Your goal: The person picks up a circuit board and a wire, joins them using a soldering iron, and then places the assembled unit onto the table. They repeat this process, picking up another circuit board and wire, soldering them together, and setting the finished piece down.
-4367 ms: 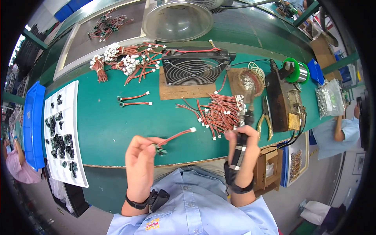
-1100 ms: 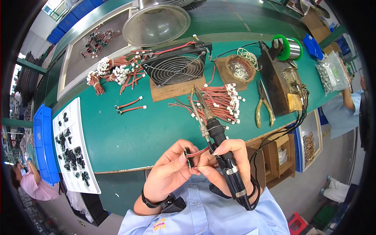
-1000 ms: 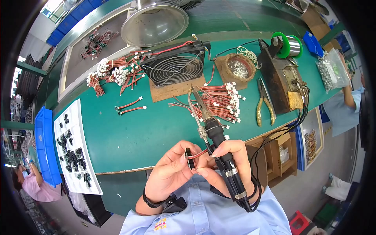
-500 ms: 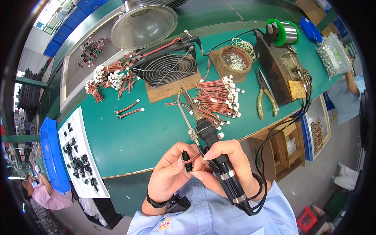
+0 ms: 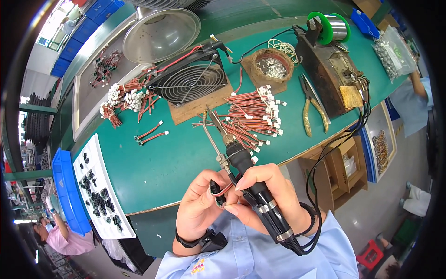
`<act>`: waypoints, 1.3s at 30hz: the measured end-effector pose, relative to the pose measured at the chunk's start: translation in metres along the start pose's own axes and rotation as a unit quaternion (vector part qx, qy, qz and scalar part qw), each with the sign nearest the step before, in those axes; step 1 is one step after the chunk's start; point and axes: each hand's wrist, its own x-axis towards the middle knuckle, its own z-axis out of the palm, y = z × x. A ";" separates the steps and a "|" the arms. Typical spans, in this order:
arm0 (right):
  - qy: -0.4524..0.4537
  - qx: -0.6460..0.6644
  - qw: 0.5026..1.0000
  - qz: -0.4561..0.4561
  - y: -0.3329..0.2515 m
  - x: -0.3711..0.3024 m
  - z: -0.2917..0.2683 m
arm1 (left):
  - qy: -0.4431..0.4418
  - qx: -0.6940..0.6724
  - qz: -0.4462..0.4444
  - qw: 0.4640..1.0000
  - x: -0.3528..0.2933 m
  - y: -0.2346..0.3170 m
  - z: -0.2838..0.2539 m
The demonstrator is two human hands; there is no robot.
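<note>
My left hand [image 5: 196, 211] pinches a small black plastic part [image 5: 215, 190] between thumb and fingers, close to my body. Wrapped in my right hand [image 5: 278, 197] is a black-handled soldering iron [image 5: 240, 158], its tip pointing away over the bench. A thin metal solder feed tube [image 5: 212, 139] is clamped alongside it. Short red and dark wires [image 5: 226, 189] run from the black part to my right fingertips, which press close to it; the joint itself is hidden. Beyond the tip lies a pile of red-and-black wires with white connectors [image 5: 258, 114].
A black fan [image 5: 188, 81] stands behind the iron's tip. Right of it are a solder-scrap dish [image 5: 274, 68], pliers [image 5: 307, 109] and a dark metal unit [image 5: 325, 69] with a solder spool [image 5: 335, 29]. At left lies a white tray [image 5: 104, 174] of black parts. Black cables [image 5: 320, 162] loop at right.
The bench has shifted slightly left and up in view. Both hands keep their grips, the black part turned slightly; the iron stays in my right hand.
</note>
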 end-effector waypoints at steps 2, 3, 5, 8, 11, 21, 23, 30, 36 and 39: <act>-0.001 0.003 1.000 0.002 0.000 0.000 0.000 | -0.005 0.003 0.003 1.000 0.000 0.000 -0.001; 0.001 -0.001 1.000 0.004 -0.001 0.000 0.000 | -0.011 0.005 0.006 1.000 0.000 -0.001 -0.001; 0.005 -0.007 1.000 0.008 -0.001 -0.001 0.000 | -0.016 0.007 0.010 1.000 0.000 -0.001 -0.001; 0.006 -0.006 1.000 0.014 0.000 -0.001 -0.001 | 0.001 0.030 0.015 0.999 0.000 -0.001 0.002; 0.006 0.000 1.000 0.023 0.000 -0.001 -0.001 | -0.015 0.022 0.015 1.000 0.000 -0.002 -0.001; -0.002 0.007 0.999 0.035 -0.001 -0.001 -0.002 | -0.006 0.023 0.022 0.999 -0.001 -0.001 0.001; -0.004 0.012 0.999 0.038 -0.001 -0.002 -0.002 | -0.003 0.029 0.019 0.999 -0.001 -0.001 0.002; -0.001 0.025 0.999 0.044 0.002 -0.004 0.000 | 0.007 0.029 0.027 0.999 -0.001 -0.001 0.004; -0.003 0.034 0.998 0.045 0.003 -0.004 0.000 | 0.001 0.027 0.038 0.999 -0.001 -0.002 0.002; -0.001 0.020 0.999 0.032 0.003 -0.003 -0.001 | -0.001 0.033 0.036 0.999 0.000 -0.002 0.000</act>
